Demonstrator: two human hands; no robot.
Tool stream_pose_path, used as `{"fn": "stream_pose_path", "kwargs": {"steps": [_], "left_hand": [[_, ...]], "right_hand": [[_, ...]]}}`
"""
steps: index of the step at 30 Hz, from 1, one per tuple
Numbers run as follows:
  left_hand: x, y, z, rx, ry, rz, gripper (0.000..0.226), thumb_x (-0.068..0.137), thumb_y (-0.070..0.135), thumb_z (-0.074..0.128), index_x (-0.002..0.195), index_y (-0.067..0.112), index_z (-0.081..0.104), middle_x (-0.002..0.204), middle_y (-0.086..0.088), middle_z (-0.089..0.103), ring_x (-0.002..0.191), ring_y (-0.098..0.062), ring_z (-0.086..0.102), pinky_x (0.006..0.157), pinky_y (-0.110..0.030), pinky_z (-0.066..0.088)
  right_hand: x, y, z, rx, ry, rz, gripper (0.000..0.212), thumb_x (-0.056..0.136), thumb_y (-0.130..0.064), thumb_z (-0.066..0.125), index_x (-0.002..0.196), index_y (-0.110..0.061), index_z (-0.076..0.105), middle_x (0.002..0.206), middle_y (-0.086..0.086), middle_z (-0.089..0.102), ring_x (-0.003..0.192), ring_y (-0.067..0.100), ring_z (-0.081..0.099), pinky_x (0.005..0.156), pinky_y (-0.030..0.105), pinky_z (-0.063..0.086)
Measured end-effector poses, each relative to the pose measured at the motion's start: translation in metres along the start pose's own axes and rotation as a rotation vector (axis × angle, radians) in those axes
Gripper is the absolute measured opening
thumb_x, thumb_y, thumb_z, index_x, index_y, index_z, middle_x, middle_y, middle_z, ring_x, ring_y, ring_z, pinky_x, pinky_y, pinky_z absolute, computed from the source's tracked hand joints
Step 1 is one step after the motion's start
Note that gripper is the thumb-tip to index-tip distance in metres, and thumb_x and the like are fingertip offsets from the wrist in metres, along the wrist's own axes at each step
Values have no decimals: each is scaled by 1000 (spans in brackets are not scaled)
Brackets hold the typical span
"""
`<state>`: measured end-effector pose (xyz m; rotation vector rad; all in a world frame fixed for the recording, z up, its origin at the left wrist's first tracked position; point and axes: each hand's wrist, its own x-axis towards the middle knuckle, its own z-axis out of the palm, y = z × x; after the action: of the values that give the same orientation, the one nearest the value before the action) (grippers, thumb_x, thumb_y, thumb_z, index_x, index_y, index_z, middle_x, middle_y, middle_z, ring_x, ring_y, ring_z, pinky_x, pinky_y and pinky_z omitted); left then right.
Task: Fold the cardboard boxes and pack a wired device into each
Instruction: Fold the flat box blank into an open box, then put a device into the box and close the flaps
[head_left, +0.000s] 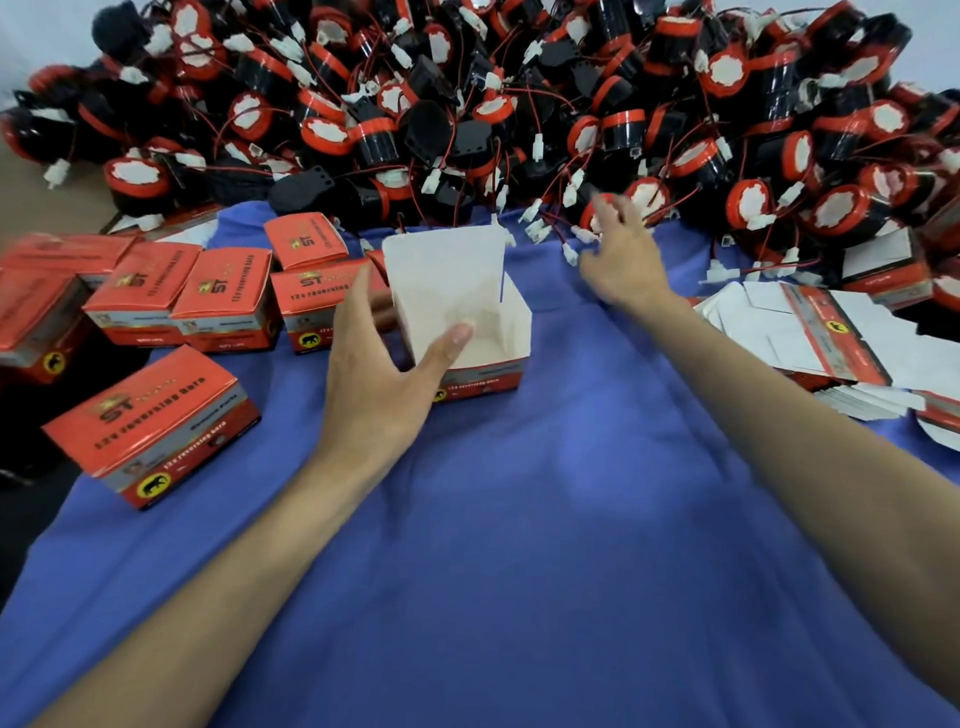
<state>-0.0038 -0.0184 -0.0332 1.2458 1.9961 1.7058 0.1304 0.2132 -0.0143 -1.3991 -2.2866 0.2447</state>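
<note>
— Where is the open box (462, 312) sitting relative to the hands?

— It is standing on the blue cloth (519, 545), with its white lid flap sticking up at the far side. The left hand (382, 374) is holding it at the near left corner: the thumb is lying over the rim into the white inside, and the fingers are running up the outside of the left wall, so the wall is being pinched between them.

— And the right hand (621, 254)?

— It is hovering well to the right of the box and farther away, at the near edge of the pile of wired devices (519, 104). Its fingers are spreading loosely and gripping nothing. The hand is blurring, so whether the fingertips are touching a device cannot be told.

— What is lying around them?

— Closed boxes (150, 421) in red are sitting to the left of the left hand, and flat box blanks (831, 332) are lying stacked at the right, beyond the right forearm.
</note>
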Motion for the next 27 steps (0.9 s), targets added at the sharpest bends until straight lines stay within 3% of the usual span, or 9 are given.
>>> {"fn": "stream_pose_path", "kwargs": {"steps": [4, 6, 8, 12, 15, 18, 21, 24, 27], "left_hand": [[-9, 4, 0, 146, 2, 246, 112, 63, 55, 81, 148, 10, 23, 136, 6, 34, 129, -6, 35, 107, -16, 30], [-9, 3, 1, 243, -36, 283, 110, 65, 44, 83, 149, 7, 22, 139, -6, 33, 133, -20, 34, 111, -29, 31], [-6, -1, 3, 278, -39, 249, 105, 71, 31, 84, 150, 9, 19, 139, -7, 30, 134, -20, 30, 111, -25, 26], [-3, -4, 2, 344, 86, 208, 91, 79, 26, 79, 148, 7, 23, 136, -7, 29, 128, -15, 25, 107, -22, 21], [-7, -4, 2, 447, 176, 316, 77, 75, 19, 82, 136, 0, 38, 121, -19, 36, 114, -20, 30, 101, -24, 25], [-10, 0, 4, 378, 100, 363, 63, 73, 6, 79, 124, -2, 43, 107, -7, 33, 98, -19, 36, 88, -23, 34], [-17, 8, 0, 301, -9, 479, 48, 70, 12, 63, 113, -2, 47, 100, -6, 36, 90, -15, 36, 82, -28, 36], [-28, 13, -4, 314, -161, 628, 49, 70, 27, 53, 106, -6, 52, 103, -16, 48, 95, -32, 47, 81, -39, 41], [-34, 16, -3, 267, -274, 602, 46, 76, 40, 55, 94, -2, 60, 99, -8, 56, 95, -24, 51, 80, -20, 37]], "right_hand": [[9, 10, 12, -168, -26, 73, 30, 92, -13, 47, 114, 6, 55, 122, 28, 53, 113, 40, 48, 89, 39, 35], [1, 3, 10, -130, 44, 32, 24, 89, -6, 49, 108, 8, 56, 117, 28, 53, 108, 42, 50, 80, 41, 38], [-11, -8, 2, -102, 40, -28, 24, 89, -8, 54, 108, 7, 57, 116, 27, 55, 107, 41, 51, 79, 41, 39], [-41, -45, -44, -106, -129, -174, 42, 85, -28, 69, 109, 6, 64, 110, 22, 65, 106, 35, 57, 91, 43, 46], [-70, -71, -85, -181, -255, -344, 28, 84, -26, 69, 93, 0, 73, 90, 14, 72, 92, 26, 64, 87, 42, 49], [-100, -94, -114, -51, -347, -470, 20, 85, -29, 69, 78, -11, 76, 62, -2, 70, 66, 1, 63, 75, 30, 52], [-119, -115, -113, 107, -282, -521, 33, 93, -32, 60, 79, -4, 70, 60, 2, 69, 61, 10, 65, 66, 32, 52], [-134, -131, -106, 479, -300, -463, 29, 97, -30, 55, 86, -3, 56, 56, 1, 65, 44, 9, 63, 48, 28, 53], [-143, -137, -98, 763, -355, -457, 17, 93, -19, 62, 88, -9, 49, 62, 6, 69, 43, 10, 63, 41, 20, 47]]}}
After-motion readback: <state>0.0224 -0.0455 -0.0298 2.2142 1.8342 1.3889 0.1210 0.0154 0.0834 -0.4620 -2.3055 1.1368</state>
